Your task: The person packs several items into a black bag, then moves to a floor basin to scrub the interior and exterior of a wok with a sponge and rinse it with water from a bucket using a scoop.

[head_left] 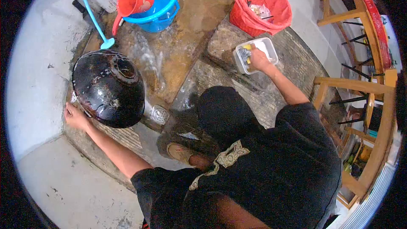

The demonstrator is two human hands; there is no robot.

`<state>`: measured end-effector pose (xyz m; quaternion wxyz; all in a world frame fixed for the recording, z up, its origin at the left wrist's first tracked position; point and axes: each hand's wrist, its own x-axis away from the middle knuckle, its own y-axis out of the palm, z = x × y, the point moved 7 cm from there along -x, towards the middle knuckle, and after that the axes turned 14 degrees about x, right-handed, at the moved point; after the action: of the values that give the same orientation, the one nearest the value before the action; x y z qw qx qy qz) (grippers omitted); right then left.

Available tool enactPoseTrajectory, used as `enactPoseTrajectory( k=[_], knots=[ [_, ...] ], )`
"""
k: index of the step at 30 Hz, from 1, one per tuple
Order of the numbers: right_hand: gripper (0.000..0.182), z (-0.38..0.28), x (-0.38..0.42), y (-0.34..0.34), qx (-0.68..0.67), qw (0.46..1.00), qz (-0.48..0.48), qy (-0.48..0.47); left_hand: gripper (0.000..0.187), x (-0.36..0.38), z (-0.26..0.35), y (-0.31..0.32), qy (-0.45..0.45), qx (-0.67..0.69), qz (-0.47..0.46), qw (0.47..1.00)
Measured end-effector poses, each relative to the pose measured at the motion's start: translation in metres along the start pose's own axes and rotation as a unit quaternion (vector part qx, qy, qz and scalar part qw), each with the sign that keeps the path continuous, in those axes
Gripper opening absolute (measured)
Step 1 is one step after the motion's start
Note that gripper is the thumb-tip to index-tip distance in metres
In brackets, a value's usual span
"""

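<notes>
A large blackened wok (108, 91) is tilted on its side by the white wall, its dark, wet outside facing up. My left hand (76, 116) is at the wok's lower left edge with its fingers curled; what they grip is hard to make out. Over a clear rectangular plastic tub (273, 55) my right hand (259, 58) reaches in, its fingers closed on a yellow and grey scrubber (245, 54). Some white stuff lies in the tub, which rests on the wet floor.
A blue basin (163, 0) holds water, with a red dipper (135, 0) at its rim. Near the wall leans a light-blue brush (95, 21). A red-lined bin (260, 6) stands behind the tub. A floor drain (160, 114) and wooden stools (356, 85) are also in view.
</notes>
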<state>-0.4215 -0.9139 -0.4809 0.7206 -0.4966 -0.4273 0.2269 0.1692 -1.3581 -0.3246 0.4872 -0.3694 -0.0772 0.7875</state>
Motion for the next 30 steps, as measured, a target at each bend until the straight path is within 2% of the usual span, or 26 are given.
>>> enactPoseTrajectory(
  k=[1, 4, 6, 9, 12, 15, 16, 19, 20, 21, 22, 23, 24, 25, 26, 27, 29, 30],
  knots=[
    [0.067, -0.001, 0.002, -0.007, 0.015, 0.999, -0.005, -0.033, 0.041, 0.000, 0.002, 0.000, 0.003, 0.002, -0.003, 1.000],
    [0.068, 0.004, 0.023, -0.055, -0.082, 0.986, 0.136, -0.046, 0.041, 0.001, 0.000, 0.000, 0.009, -0.006, 0.004, 1.000],
    [0.062, 0.009, 0.032, -0.082, -0.173, 0.971, 0.133, -0.095, 0.042, 0.000, 0.000, 0.000, 0.038, -0.033, 0.026, 0.998],
    [0.057, 0.035, 0.042, -0.104, -0.244, 0.964, 0.107, 0.011, 0.044, 0.001, -0.002, 0.000, 0.005, -0.052, 0.014, 0.999],
    [0.053, 0.067, 0.044, -0.103, -0.229, 0.961, 0.145, 0.045, 0.046, 0.005, 0.009, -0.001, -0.002, -0.063, 0.010, 0.998],
    [0.050, 0.074, 0.050, -0.105, -0.304, 0.942, 0.140, 0.029, 0.049, 0.009, 0.014, -0.002, 0.007, -0.046, 0.018, 0.999],
    [0.050, 0.074, 0.050, -0.103, -0.308, 0.944, 0.114, 0.036, 0.044, 0.007, 0.009, -0.002, 0.009, -0.056, 0.028, 0.998],
    [0.051, 0.046, 0.058, -0.117, -0.214, 0.966, 0.146, 0.021, 0.036, 0.015, 0.021, -0.001, 0.056, -0.035, 0.042, 0.997],
    [0.054, 0.041, 0.054, -0.106, -0.079, 0.977, 0.195, -0.024, 0.033, 0.021, 0.027, 0.001, 0.023, 0.040, 0.025, 0.999],
    [0.057, 0.035, 0.050, -0.099, -0.068, 0.984, 0.163, 0.003, 0.029, 0.025, 0.026, 0.003, -0.006, 0.108, 0.018, 0.994],
    [0.060, 0.026, 0.047, -0.090, -0.060, 0.989, 0.132, 0.017, 0.035, 0.019, 0.013, 0.005, -0.025, 0.058, -0.005, 0.998],
    [0.070, 0.044, 0.034, -0.064, -0.033, 0.983, 0.179, -0.014, 0.039, 0.019, 0.021, -0.003, 0.019, -0.041, 0.042, 0.998],
    [0.067, 0.026, 0.041, -0.102, -0.119, 0.980, 0.091, 0.131, 0.042, 0.021, 0.028, -0.007, 0.049, -0.035, 0.079, 0.995],
    [0.063, 0.035, 0.043, -0.120, -0.124, 0.956, 0.257, 0.076, 0.043, 0.023, 0.027, -0.012, 0.065, -0.035, 0.131, 0.989],
    [0.055, 0.071, 0.025, -0.097, -0.269, 0.919, 0.279, 0.069, 0.044, 0.026, 0.040, -0.013, 0.009, -0.002, 0.078, 0.997],
    [0.051, 0.048, 0.023, -0.117, -0.480, 0.847, 0.218, 0.062, 0.042, 0.028, 0.045, -0.014, 0.036, -0.010, 0.069, 0.997],
    [0.051, -0.011, 0.006, -0.150, -0.632, 0.751, 0.182, 0.061, 0.041, 0.035, 0.047, -0.013, 0.007, 0.019, 0.048, 0.999],
    [0.053, -0.045, -0.018, -0.154, -0.657, 0.735, 0.167, 0.012, 0.040, 0.042, 0.052, -0.011, 0.020, 0.034, 0.055, 0.998]
  ],
)
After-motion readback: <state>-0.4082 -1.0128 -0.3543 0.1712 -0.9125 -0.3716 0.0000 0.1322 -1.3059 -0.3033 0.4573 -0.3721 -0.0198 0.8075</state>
